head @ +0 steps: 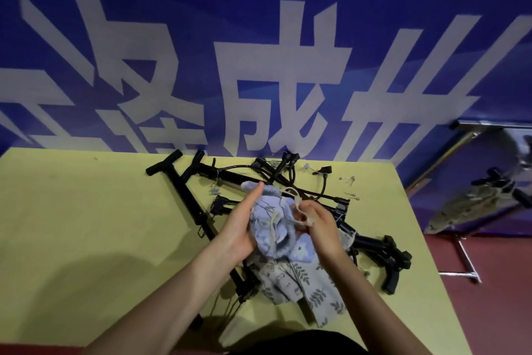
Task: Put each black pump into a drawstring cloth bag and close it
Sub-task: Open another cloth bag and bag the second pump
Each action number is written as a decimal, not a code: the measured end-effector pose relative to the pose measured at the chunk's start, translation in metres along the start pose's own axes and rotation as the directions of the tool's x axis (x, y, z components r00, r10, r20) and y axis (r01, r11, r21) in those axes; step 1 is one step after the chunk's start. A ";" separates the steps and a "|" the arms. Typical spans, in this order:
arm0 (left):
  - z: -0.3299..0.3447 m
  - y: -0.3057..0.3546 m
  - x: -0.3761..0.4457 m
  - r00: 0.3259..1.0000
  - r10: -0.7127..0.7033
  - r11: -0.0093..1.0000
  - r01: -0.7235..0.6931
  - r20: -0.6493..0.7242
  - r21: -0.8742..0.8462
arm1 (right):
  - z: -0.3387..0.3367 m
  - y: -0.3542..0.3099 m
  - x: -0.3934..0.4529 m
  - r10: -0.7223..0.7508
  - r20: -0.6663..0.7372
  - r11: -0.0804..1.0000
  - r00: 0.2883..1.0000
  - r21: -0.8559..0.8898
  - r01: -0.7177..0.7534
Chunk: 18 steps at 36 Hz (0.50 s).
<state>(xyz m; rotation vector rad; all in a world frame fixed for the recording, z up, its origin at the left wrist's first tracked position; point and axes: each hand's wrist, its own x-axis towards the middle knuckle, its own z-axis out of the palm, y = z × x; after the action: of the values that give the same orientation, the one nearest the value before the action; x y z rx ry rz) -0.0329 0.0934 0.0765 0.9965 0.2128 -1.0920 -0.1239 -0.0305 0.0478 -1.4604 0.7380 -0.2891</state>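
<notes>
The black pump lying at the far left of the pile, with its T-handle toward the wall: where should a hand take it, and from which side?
Probably the bare shaft just below the T-handle of the black pump, fingers coming from above on its left side. That stretch lies free on the yellow table; lower down the shaft runs under the left hand and the cloth bags.

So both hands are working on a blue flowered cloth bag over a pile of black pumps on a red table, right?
Not quite: the table is yellow, not red. The head view shows both hands, left hand and right hand, on the blue flowered cloth bag over the black pumps.
</notes>
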 end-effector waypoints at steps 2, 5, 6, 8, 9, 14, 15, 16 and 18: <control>0.005 -0.004 -0.002 0.999 -0.002 1.000 0.002 -0.034 0.023 | -0.005 0.001 0.000 0.054 0.041 0.997 0.998 0.058 -0.056; 0.015 -0.012 -0.004 0.994 0.038 0.999 -0.037 -0.103 0.008 | -0.017 0.000 0.000 0.067 0.081 0.994 0.994 0.084 -0.074; 0.017 -0.014 -0.003 0.991 0.062 0.998 -0.060 -0.117 0.019 | -0.020 -0.002 -0.001 0.043 0.096 0.997 0.994 0.065 -0.050; 0.025 -0.019 -0.004 0.983 0.106 0.994 -0.099 -0.148 0.049 | -0.026 -0.006 -0.005 -0.020 0.158 1.000 0.987 0.024 0.017; 0.030 -0.021 -0.003 0.976 0.129 0.991 -0.118 -0.175 0.069 | -0.028 -0.006 -0.005 -0.044 0.200 0.999 0.979 -0.003 0.045; 0.049 -0.038 0.008 0.933 0.213 0.969 -0.163 -0.289 0.185 | -0.052 -0.004 -0.004 0.007 0.289 0.993 0.957 -0.116 0.027; 0.052 -0.042 0.008 0.933 0.219 0.966 -0.167 -0.285 0.197 | -0.060 -0.002 -0.003 0.032 0.309 0.993 0.951 -0.121 0.006; 0.054 -0.047 0.008 0.940 0.217 0.965 -0.166 -0.263 0.205 | -0.068 -0.002 -0.003 0.048 0.327 0.991 0.944 -0.131 -0.005; 0.058 -0.054 0.007 0.951 0.211 0.965 -0.167 -0.226 0.200 | -0.086 -0.001 -0.004 0.072 0.385 0.987 0.920 -0.163 -0.009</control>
<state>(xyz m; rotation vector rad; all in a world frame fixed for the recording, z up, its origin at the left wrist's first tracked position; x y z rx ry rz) -0.0917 0.0396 0.0743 1.2882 0.2167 -0.8199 -0.1790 -0.0967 0.0551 -1.5887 0.4723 0.0976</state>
